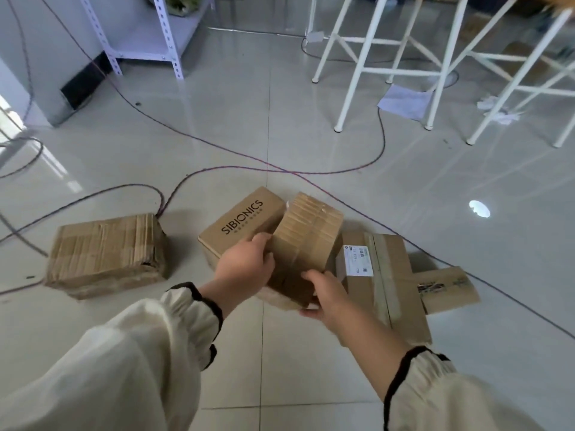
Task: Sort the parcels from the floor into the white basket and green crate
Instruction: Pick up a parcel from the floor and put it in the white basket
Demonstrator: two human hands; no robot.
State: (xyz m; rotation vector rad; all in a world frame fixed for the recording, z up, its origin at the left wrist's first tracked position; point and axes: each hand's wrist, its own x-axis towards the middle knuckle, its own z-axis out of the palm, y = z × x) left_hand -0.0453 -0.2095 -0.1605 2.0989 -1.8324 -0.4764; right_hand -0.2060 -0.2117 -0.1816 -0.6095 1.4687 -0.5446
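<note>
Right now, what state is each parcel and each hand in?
Held parcel: tilted, gripped by both hands.
SIBIONICS box: closed, on the floor.
Torn box: closed, on the floor, apart.
Labelled box: taped shut, lying flat.
Small box: flat, beside the labelled box.
Left hand: grips the held parcel.
Right hand: grips the held parcel.

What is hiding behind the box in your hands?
The SIBIONICS box sits right behind the held box, its right end covered. Whether anything smaller lies there cannot be seen.
</note>
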